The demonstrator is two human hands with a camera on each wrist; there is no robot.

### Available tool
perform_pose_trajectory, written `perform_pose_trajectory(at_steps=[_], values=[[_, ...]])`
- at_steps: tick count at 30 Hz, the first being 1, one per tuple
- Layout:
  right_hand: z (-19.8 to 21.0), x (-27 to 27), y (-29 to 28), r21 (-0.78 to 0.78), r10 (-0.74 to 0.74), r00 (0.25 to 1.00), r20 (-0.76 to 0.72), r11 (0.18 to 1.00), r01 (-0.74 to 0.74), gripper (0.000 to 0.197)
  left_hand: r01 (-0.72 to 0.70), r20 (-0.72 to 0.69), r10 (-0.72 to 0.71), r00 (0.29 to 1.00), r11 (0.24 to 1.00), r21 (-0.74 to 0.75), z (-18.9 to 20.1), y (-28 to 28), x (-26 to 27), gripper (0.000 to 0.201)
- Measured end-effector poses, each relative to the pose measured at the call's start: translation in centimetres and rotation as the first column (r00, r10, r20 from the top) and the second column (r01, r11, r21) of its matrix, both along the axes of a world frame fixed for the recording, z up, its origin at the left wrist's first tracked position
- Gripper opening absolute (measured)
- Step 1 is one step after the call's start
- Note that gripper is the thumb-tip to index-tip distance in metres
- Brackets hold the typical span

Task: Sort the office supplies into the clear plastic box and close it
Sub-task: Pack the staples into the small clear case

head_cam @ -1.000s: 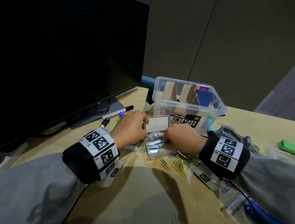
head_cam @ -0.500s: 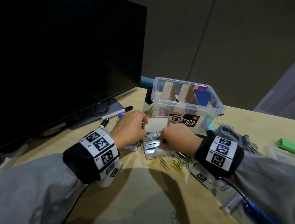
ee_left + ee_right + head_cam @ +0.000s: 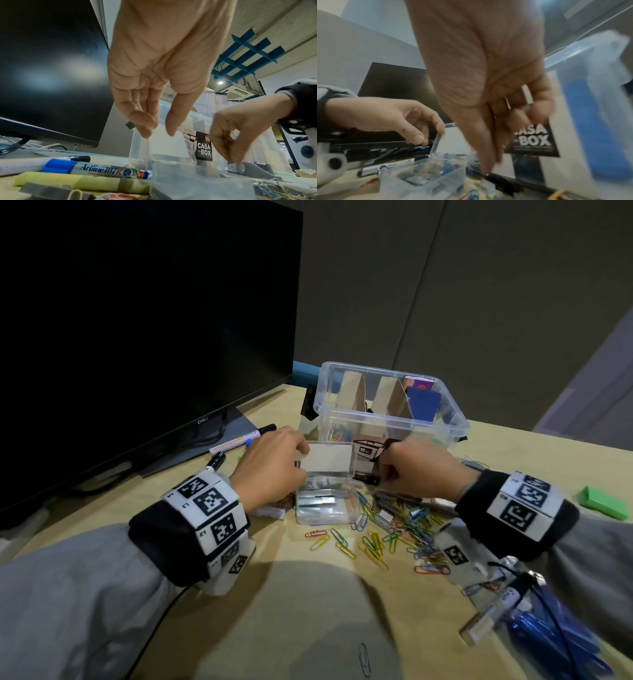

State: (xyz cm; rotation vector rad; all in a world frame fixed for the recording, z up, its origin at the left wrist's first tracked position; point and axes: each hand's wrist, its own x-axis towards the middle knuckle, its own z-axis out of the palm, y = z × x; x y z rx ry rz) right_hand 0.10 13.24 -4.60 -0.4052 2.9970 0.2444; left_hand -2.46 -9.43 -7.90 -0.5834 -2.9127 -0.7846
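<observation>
The clear plastic box (image 3: pixel 390 424) with a "CASA BOX" label (image 3: pixel 204 148) stands open at mid-desk, with cardboard dividers and a blue item inside. In front of it lies a small clear case (image 3: pixel 325 508) of staples, its lid (image 3: pixel 330 457) upright. My left hand (image 3: pixel 303 458) pinches the lid's left edge; the left wrist view shows thumb and fingers of that left hand (image 3: pixel 157 131) on it. My right hand (image 3: pixel 383 474) is just right of the case, fingers curled. In the right wrist view the right hand (image 3: pixel 494 163) holds silvery staple strips (image 3: pixel 527 96) and points down at the desk.
A dark monitor (image 3: pixel 137 320) fills the left. Markers (image 3: pixel 239 440) and a yellow highlighter (image 3: pixel 68 181) lie near my left hand. Several coloured paper clips (image 3: pixel 394 529) are scattered under my right wrist. A green item (image 3: pixel 603 503) lies far right and blue pens (image 3: pixel 548 635) at the front right.
My right hand has moved off the small case to its right, beside the big box. The left hand stays on the upright lid.
</observation>
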Motion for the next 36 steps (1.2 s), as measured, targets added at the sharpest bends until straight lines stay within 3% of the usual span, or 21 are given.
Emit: perform_pose_trajectory(at_steps=[2,5,8,13,18,21,25,27,29,32,36], values=[[-0.1,0.4,0.6,0.042,-0.047,0.992,0.116,0.998,0.042,0.011,-0.012,-0.009,0.012,1.000,1.000,0.000,0.0,0.1,-0.1,0.033],[-1.1,0.9,0.5,0.048,-0.105,0.972,0.209,0.994,0.097,0.041,-0.023,-0.004,0.023,1.000,1.000,-0.017,0.0,0.3,-0.4,0.034],[-2.0,0.7,0.2,0.074,-0.125,0.959,0.255,0.991,0.109,0.051,-0.030,0.001,0.030,1.000,0.999,-0.040,-0.1,0.3,-0.5,0.037],[-2.5,0.4,-0.1,-0.054,-0.096,0.960,0.264,0.992,0.114,0.026,-0.036,0.000,0.036,0.999,0.995,-0.094,0.1,0.5,-0.2,0.044],[-2.0,-0.1,1.0,-0.262,-0.078,0.974,0.213,0.956,0.134,0.005,-0.031,-0.115,0.026,0.993,0.999,-0.037,0.5,1.0,0.6,0.033],[-1.4,-0.6,2.0,-0.333,-0.096,0.973,0.208,0.929,0.163,0.013,0.029,-0.130,-0.029,0.991,1.000,-0.005,0.9,2.0,1.2,0.025],[-0.6,-0.4,2.8,-0.475,-0.100,0.965,0.244,0.855,0.209,0.009,0.162,-0.058,-0.158,0.986,0.985,0.067,1.2,3.8,1.4,0.021],[-0.3,-0.1,2.9,-0.586,-0.079,0.958,0.277,0.776,0.234,0.007,0.245,0.010,-0.248,0.969,0.961,0.127,1.2,4.7,1.5,0.027],[0.0,0.0,2.8,-0.639,-0.009,0.968,0.251,0.750,0.172,0.008,0.297,0.086,-0.316,0.945,0.938,0.177,1.2,5.5,1.6,0.036],[0.2,0.2,2.4,-0.617,0.064,0.989,0.134,0.786,0.033,0.012,0.257,0.182,-0.318,0.930,0.920,0.295,1.2,6.5,1.6,0.028],[-0.1,0.1,2.2,-0.680,0.040,0.998,0.051,0.733,0.005,0.010,0.107,0.240,-0.250,0.938,0.868,0.485,1.0,6.5,1.1,0.012]])
